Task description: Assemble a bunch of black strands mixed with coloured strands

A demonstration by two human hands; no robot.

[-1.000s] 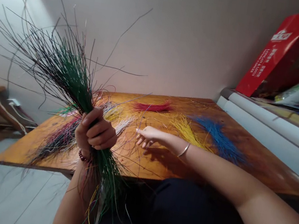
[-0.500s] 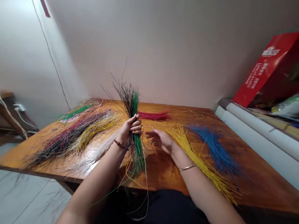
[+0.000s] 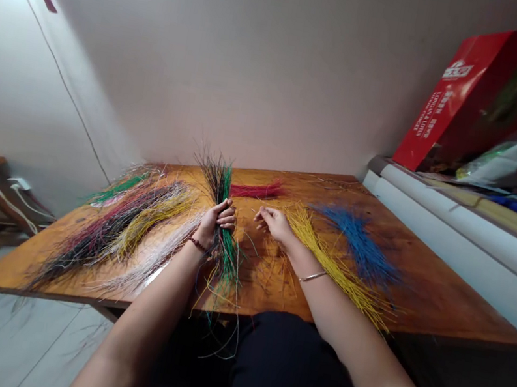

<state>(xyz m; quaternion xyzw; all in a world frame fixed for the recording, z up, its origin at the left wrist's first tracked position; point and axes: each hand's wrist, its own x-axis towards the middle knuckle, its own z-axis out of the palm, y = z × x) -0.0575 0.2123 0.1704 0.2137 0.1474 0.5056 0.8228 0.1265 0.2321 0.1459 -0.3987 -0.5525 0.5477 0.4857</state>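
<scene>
My left hand (image 3: 218, 221) is wrapped around an upright bundle of thin black and green wires (image 3: 229, 260). The bundle's dark tips fan out above the fist, and loose ends hang below it past the table edge. To the right, a short way off, my right hand (image 3: 273, 224) has thumb and fingers pressed together. A faint thin strand seems to show at its fingertips, too fine to make out. Under the right forearm lies a yellow wire bundle (image 3: 323, 250). A red wire bundle (image 3: 259, 190) lies behind both hands.
The wooden table (image 3: 447, 311) carries more wires: blue (image 3: 363, 244) at right, white (image 3: 152, 262), yellow-grey (image 3: 148, 218), red-black (image 3: 97, 239) and green (image 3: 123, 187) at left. Beyond the right edge are white rolls (image 3: 457, 220) and a red box (image 3: 458, 95). A wall stands behind.
The view has shifted, so the scene sits a little further left. My right hand's fingers, loosely spread before, are now drawn together. My left hand keeps its hold on the bundle.
</scene>
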